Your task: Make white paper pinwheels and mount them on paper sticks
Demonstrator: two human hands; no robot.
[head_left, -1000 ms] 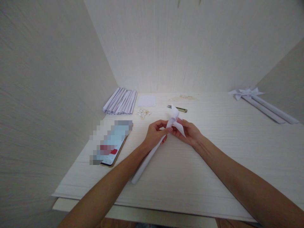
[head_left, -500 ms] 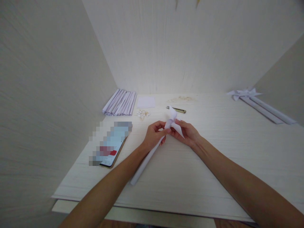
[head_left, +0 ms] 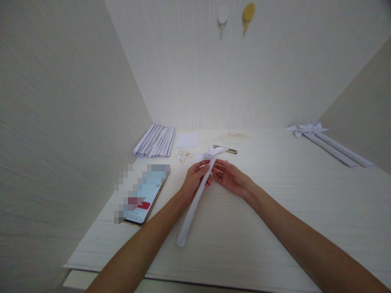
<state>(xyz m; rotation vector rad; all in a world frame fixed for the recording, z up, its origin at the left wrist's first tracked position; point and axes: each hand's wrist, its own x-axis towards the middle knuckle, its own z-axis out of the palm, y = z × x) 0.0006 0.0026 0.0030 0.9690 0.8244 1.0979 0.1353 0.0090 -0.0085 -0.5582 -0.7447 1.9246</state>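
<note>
I hold a white paper pinwheel (head_left: 195, 199) over the middle of the white table (head_left: 275, 211). Its long rolled stick runs from my hands down toward the near edge. Its folded blades (head_left: 212, 152) sit at the far end, tipped away from me. My left hand (head_left: 194, 179) grips the upper part of the stick. From the right, my right hand (head_left: 227, 175) pinches the stick just below the blades.
A stack of rolled paper sticks (head_left: 155, 140) lies at the back left, with a white paper square (head_left: 187, 140) and small pale bits (head_left: 183, 155) beside it. A utility knife (head_left: 227, 149) lies behind my hands. A phone (head_left: 142, 193) rests at left. Finished pinwheels (head_left: 326, 140) lie far right.
The blades have tipped from upright to lying back, away from me. My right hand has slid from the blades down onto the stick. The view has tilted upward, showing two wall hooks.
</note>
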